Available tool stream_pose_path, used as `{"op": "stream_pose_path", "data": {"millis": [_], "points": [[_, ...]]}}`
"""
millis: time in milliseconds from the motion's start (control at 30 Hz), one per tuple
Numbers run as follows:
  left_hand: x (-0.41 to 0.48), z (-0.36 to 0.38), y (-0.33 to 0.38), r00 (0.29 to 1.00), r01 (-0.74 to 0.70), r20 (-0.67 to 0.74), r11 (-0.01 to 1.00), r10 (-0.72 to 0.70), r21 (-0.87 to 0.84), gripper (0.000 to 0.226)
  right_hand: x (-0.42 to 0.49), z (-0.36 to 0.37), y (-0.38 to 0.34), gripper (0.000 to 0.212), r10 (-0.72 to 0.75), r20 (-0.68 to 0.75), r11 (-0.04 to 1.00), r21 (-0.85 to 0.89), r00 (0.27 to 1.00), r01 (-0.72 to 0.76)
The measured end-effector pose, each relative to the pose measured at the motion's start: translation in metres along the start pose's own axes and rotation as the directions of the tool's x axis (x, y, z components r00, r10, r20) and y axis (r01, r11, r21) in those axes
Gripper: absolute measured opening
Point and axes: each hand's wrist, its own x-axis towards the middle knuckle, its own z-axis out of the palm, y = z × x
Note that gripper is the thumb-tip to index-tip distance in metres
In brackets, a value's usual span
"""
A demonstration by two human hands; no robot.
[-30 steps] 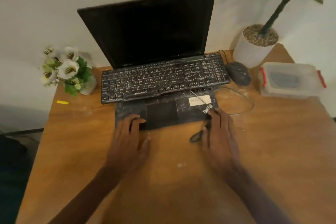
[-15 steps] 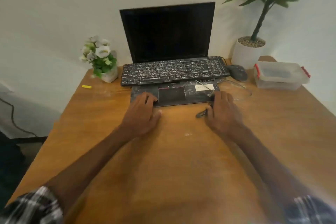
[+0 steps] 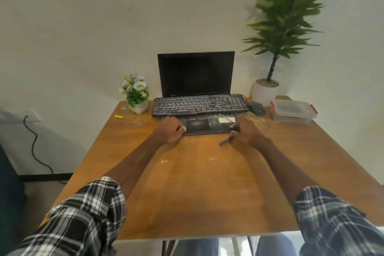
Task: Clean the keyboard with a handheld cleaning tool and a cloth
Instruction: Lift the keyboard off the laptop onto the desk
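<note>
Seemingly no cleaning has been begun: the dusty keyboard (image 3: 199, 104) is seen lying across the open laptop (image 3: 207, 125) at the far side of the counter (image 3: 187, 183), and no cloth can be made out. The left hand (image 3: 169, 131) is laid on the laptop's near left corner, the right hand (image 3: 247, 134) over a slim dark object (image 3: 225, 141), perhaps the tool; whether either hand's fingers grip anything cannot be told, so a firm hold must be secured next.

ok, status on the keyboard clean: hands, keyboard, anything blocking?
Left hand on laptop's front-left corner, right hand at front-right; grips unclear. Keyboard smeared white, lying across the laptop, untouched. No cloth visible; thin dark item by right hand.
</note>
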Motion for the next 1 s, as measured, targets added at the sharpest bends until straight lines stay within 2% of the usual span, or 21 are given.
{"op": "stream_pose_path", "data": {"millis": [100, 200, 333, 433, 533, 633, 800, 1000], "points": [[0.022, -0.004, -0.013, 0.986, 0.077, -0.144, 0.996, -0.083, -0.051, 0.032, 0.023, -0.009, 0.006, 0.013, 0.029, -0.127, 0.991, 0.131, 0.991, -0.012], [0.044, -0.008, -0.017, 0.947, 0.275, -0.171, 0.961, -0.271, -0.001, 0.056, 0.042, -0.020, 0.011, 0.013, 0.131, -0.139, 0.954, 0.287, 0.982, -0.087], [0.072, -0.003, -0.034, 0.883, 0.439, -0.155, 0.896, -0.443, -0.059, 0.087, 0.068, -0.030, 0.013, 0.004, 0.177, -0.176, 0.951, 0.284, 0.968, -0.122], [0.090, 0.001, -0.044, 0.850, 0.501, -0.085, 0.849, -0.519, -0.168, 0.100, 0.090, -0.026, 0.016, 0.014, 0.223, -0.119, 0.938, 0.295, 0.968, -0.180], [0.104, 0.003, -0.056, 0.822, 0.531, -0.054, 0.798, -0.567, -0.285, 0.108, 0.105, -0.022, 0.017, 0.028, 0.252, -0.069, 0.907, 0.366, 0.965, -0.210], [0.110, 0.003, -0.065, 0.819, 0.532, -0.047, 0.787, -0.572, -0.312, 0.110, 0.110, -0.020, 0.017, 0.035, 0.257, -0.065, 0.900, 0.380, 0.964, -0.214], [0.096, -0.006, -0.058, 0.828, 0.498, -0.048, 0.771, -0.559, -0.397, 0.130, 0.093, -0.035, 0.018, 0.023, 0.233, -0.091, 0.912, 0.365, 0.968, -0.185], [0.051, -0.021, -0.045, 0.845, 0.434, -0.074, 0.759, -0.530, -0.485, 0.152, 0.039, -0.067, 0.016, 0.032, 0.209, -0.131, 0.935, 0.319, 0.969, -0.158]]}}
